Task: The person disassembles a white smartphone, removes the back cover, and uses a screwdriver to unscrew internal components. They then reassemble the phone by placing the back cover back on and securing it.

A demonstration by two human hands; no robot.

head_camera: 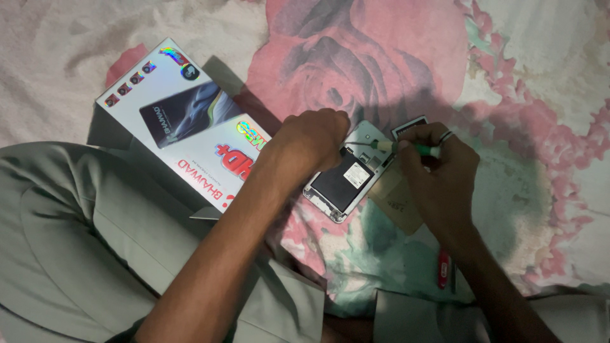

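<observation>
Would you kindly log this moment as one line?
left hand: steadies open silver back-off phone | right hand: holds green-handled screwdriver, tip at phone | surface: floral bedsheet

Left hand (312, 136) fisted, right hand (438, 166) pinching, forearms converging.

Pale grey-green sleeves (298, 305) rolled back above bare forearms, a ring (446, 136) on one finger
</observation>
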